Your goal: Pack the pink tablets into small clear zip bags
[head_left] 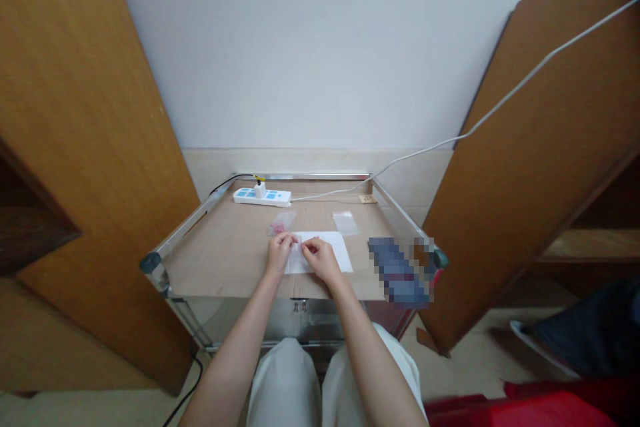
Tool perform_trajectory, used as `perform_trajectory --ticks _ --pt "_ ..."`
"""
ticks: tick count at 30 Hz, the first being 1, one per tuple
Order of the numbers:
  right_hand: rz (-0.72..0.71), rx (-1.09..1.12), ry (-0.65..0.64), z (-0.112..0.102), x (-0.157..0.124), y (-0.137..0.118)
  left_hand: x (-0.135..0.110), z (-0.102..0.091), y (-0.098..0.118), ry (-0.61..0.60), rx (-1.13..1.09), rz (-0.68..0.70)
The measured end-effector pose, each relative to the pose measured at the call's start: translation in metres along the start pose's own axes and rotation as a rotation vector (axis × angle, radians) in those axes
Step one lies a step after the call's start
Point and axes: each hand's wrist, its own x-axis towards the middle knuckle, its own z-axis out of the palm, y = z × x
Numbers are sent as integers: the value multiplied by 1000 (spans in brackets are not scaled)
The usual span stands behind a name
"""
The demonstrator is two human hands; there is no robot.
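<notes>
Both my hands are over a white sheet on the cardboard-covered tabletop. Between them is a small translucent piece that looks like a clear plastic bag. My left hand pinches its left side, fingers closed. On the other side, my right hand is closed too, thumb and fingertips together at the bag's upper edge. Any smaller item in the fingertips is too small to make out. Just beyond my left hand lies a clear bag with small pink pieces. Another clear zip bag lies flat behind the sheet.
A white power strip with a plug in it sits at the back left, its white cable running off right. A metal rail edges the table. A blurred dark item lies at right. Wooden panels flank the table.
</notes>
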Motion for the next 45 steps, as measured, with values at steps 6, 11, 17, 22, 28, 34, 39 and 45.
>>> perform_trajectory --ticks 6,11,17,22,28,34,39,45 --pt "93 51 46 2 1 -1 -1 1 9 -70 82 198" --pt "109 105 112 2 2 0 -5 5 17 -105 265 257" --pt "91 144 156 -1 3 0 -11 10 18 -24 448 415" --pt "50 85 150 -1 3 -1 -13 11 18 37 583 484" --pt "44 -25 177 4 1 4 -14 11 18 56 632 504" --pt "102 -58 251 2 2 4 -16 10 21 71 626 518" --pt "102 -26 288 0 2 -1 -19 11 24 73 631 533" --pt "19 13 233 2 2 -1 -19 11 24 70 588 536"
